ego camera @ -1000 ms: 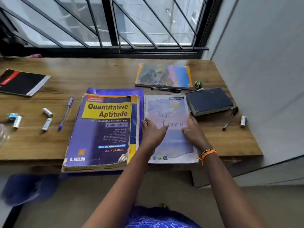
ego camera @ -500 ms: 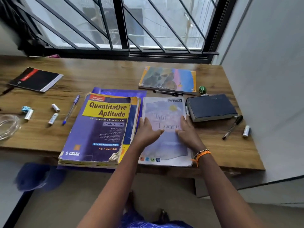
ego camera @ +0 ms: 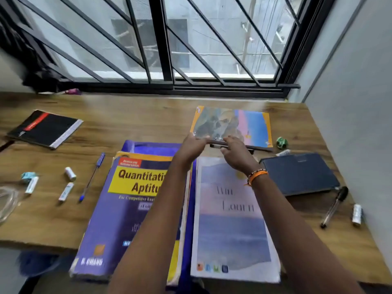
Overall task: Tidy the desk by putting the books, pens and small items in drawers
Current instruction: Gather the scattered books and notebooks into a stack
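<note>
My left hand (ego camera: 192,146) and my right hand (ego camera: 236,154) are together at the near edge of a colourful book (ego camera: 244,126) at the back of the wooden desk (ego camera: 137,122), fingers curled on that edge. A black pen (ego camera: 216,146) lies just in front of the book, partly hidden by my right hand. Under my arms lie a thick "Quantitative Aptitude" book (ego camera: 131,209) on a purple folder and a pale notebook (ego camera: 231,230). A dark blue diary (ego camera: 301,175) sits to the right.
On the left are a black notebook (ego camera: 45,128), a blue pen (ego camera: 92,177), small white tubes (ego camera: 66,191) and clear tubing (ego camera: 8,200). On the right are another black pen (ego camera: 334,206), a white tube (ego camera: 357,214) and a green scrap (ego camera: 282,142). A wall bounds the right, a barred window the back.
Both hands left the pale notebook and reached forward to the near edge of the colourful book. The view tilted up and moved closer to the desk.
</note>
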